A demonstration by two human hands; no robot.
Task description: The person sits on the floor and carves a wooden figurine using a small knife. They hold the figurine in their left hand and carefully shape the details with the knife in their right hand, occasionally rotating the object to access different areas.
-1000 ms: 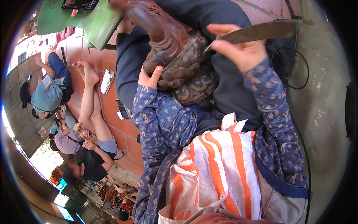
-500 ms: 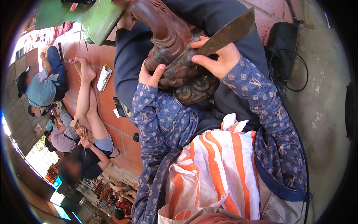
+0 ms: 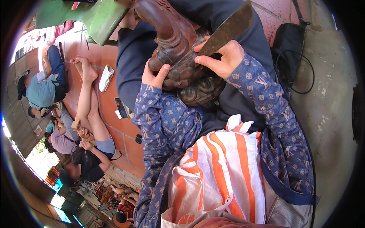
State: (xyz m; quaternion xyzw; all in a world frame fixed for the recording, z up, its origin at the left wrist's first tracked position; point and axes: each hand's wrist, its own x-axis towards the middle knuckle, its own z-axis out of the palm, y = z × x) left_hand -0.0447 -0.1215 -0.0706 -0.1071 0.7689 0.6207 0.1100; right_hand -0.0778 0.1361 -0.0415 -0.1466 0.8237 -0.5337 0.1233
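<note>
A dark reddish-brown wood carving (image 3: 178, 49) lies between my legs, with a smooth curved upper part and rounded, scale-like lumps lower down. My left hand (image 3: 155, 76) is wrapped round its left side, thumb on the near face. A broad, dull metal blade (image 3: 228, 30) is pinched between the thumb and fingers of my right hand (image 3: 224, 59). Its lower end is at the carved surface by my fingertips, and its wide end points up and right. Whether the edge touches the wood is hard to make out.
A black bag (image 3: 289, 49) with a looped cable lies at right. On the tiled floor at left are a phone (image 3: 121, 108) and a white packet (image 3: 106, 78). Several people sit further left, one holding a wooden piece (image 3: 85, 135). A green table (image 3: 83, 19) stands at upper left.
The blade has tilted more upright, its wide end shifting up and left. My right hand has turned slightly with it. My left hand stays on the carving, nearly unmoved.
</note>
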